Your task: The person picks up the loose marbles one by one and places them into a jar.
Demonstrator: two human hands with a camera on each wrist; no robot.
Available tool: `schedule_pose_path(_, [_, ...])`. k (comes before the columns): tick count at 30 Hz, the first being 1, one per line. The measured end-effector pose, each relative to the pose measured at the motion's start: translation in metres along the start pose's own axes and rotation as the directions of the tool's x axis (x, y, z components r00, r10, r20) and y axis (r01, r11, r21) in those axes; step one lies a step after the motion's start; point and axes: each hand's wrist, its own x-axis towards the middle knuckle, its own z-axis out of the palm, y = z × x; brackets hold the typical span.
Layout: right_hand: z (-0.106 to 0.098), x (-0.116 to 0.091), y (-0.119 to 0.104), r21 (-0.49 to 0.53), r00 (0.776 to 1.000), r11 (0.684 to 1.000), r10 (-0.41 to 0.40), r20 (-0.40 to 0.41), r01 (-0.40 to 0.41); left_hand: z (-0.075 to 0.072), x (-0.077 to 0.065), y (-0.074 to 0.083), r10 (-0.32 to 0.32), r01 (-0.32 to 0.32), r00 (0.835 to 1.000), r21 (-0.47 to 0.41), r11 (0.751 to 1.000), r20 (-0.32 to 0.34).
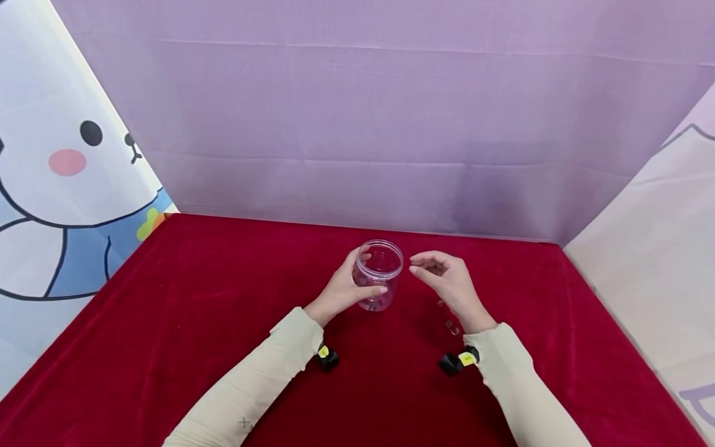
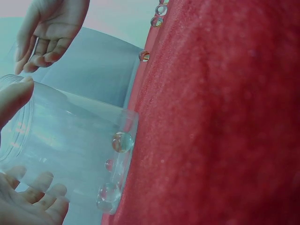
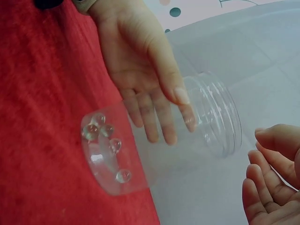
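My left hand (image 1: 345,287) grips a clear, empty-topped plastic jar (image 1: 386,280) round its side, thumb across the near side and fingers behind. The jar stands upright on the red cloth, its threaded mouth uncovered. Several clear glass marbles (image 3: 115,145) lie at its bottom, as the right wrist view shows. To the right of the rim is my right hand (image 1: 451,280), fingers loosely bent towards the jar and nothing visible between thumb and fingertips. Below that hand, several loose marbles (image 1: 449,324) lie on the cloth, and the left wrist view shows one marble (image 2: 144,56) apart from others.
Red velvet cloth (image 1: 234,279) covers the table. A lilac curtain (image 1: 346,124) hangs behind its far edge. At the left is a panel (image 1: 67,198) with a cartoon animal, and a pale panel (image 1: 659,248) borders the right side.
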Motion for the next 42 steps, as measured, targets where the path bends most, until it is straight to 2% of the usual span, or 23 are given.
schedule_pose_path(12, [-0.023,-0.018,0.016,-0.046,0.999,0.998,0.038,0.004,-0.038,0.000,-0.001,-0.001,-0.020,0.020,1.000,0.011,1.000,-0.003])
schedule_pose_path(19, [-0.035,-0.026,0.025,-0.087,0.998,0.994,0.070,0.001,-0.070,-0.001,0.013,-0.027,-0.018,0.018,1.000,0.003,1.000,-0.012])
schedule_pose_path(22, [-0.041,-0.030,0.028,-0.099,0.997,0.992,0.081,-0.001,-0.081,0.000,0.015,-0.031,-0.005,0.005,1.000,0.001,1.000,-0.021])
schedule_pose_path(29, [-0.053,-0.040,0.034,-0.119,0.994,0.987,0.105,0.001,-0.104,0.000,0.015,-0.033,0.015,-0.014,0.999,0.010,1.000,-0.042])
schedule_pose_path(42, [-0.064,-0.053,0.045,-0.142,0.993,0.982,0.121,-0.017,-0.122,0.001,0.016,-0.033,0.033,-0.033,0.999,0.000,0.999,-0.030])
